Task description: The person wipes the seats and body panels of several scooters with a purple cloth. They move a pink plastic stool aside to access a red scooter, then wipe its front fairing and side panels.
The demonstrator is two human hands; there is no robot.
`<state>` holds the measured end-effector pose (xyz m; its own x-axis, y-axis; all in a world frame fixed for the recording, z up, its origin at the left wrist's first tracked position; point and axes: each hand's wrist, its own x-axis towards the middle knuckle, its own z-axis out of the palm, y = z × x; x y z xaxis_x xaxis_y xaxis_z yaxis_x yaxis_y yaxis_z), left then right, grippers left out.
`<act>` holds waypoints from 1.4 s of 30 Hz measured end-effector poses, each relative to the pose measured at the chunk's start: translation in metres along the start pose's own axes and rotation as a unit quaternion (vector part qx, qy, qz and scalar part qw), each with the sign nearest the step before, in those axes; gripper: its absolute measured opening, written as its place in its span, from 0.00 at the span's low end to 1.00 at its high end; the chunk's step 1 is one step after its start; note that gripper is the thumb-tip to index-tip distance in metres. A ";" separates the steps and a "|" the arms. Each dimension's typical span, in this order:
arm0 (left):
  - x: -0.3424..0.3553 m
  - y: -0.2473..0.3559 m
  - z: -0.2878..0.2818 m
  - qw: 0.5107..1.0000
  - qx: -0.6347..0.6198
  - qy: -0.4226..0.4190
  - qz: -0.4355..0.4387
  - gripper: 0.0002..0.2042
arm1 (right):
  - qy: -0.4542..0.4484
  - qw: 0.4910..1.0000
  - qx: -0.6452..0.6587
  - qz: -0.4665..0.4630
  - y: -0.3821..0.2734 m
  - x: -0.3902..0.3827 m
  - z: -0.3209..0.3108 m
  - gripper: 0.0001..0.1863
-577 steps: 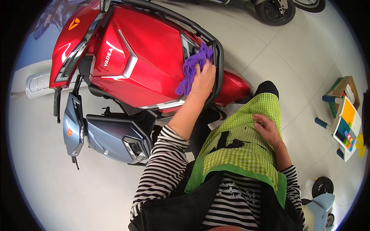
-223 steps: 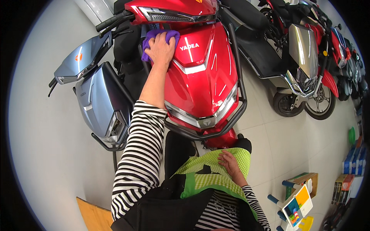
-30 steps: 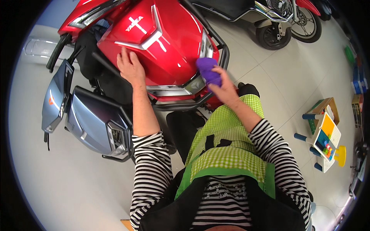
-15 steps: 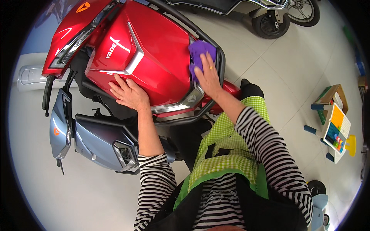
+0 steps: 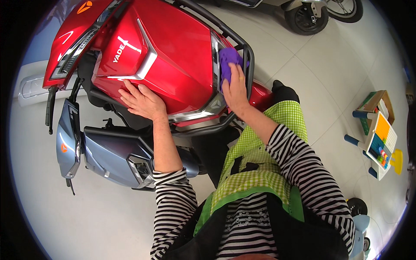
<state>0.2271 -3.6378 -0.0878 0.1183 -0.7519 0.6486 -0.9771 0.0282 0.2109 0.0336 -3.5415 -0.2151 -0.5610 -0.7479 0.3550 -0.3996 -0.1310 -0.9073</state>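
A glossy red scooter [image 5: 173,56] fills the upper left, its front panel bordered by a black tubular guard bar [image 5: 250,65]. My left hand [image 5: 143,99] lies on the panel's near side with its fingers spread, holding nothing. At the panel's right end my right hand [image 5: 236,90] grips a purple cloth [image 5: 229,58] and presses it against the silver-trimmed headlight area inside the guard bar. Part of the cloth is bunched beneath my fingers. A silver trim strip [image 5: 195,116] runs along the near edge of the panel, between my two hands.
A blue-grey scooter [image 5: 117,160] stands close by on the near left. Behind, at the top right, is another vehicle's wheel [image 5: 307,19]. A small toy table [image 5: 381,145] with building bricks and a cardboard box [image 5: 383,106] are on the tiled floor to the right.
My right hand has shifted slightly right and down with the purple cloth, toward the guard bar. The left hand stays spread on the red panel. The view has moved a little.
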 end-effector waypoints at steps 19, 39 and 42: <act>-0.001 -0.002 0.001 1.000 -0.009 0.020 0.008 0.28 | -0.110 0.952 -0.068 -0.278 -0.076 0.011 0.007 0.23; 0.000 0.001 -0.002 1.000 -0.025 -0.002 -0.015 0.28 | -0.093 0.992 -0.015 0.086 -0.041 0.189 0.024 0.33; 0.000 0.001 -0.002 1.000 -0.026 0.005 -0.009 0.28 | -0.046 0.995 0.026 0.083 -0.023 0.150 0.016 0.32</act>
<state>0.2261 -3.6362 -0.0861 0.1375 -0.7457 0.6519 -0.9643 0.0496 0.2601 -0.0301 -3.6609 -0.1446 -0.5466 -0.8179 0.1798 -0.2679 -0.0327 -0.9629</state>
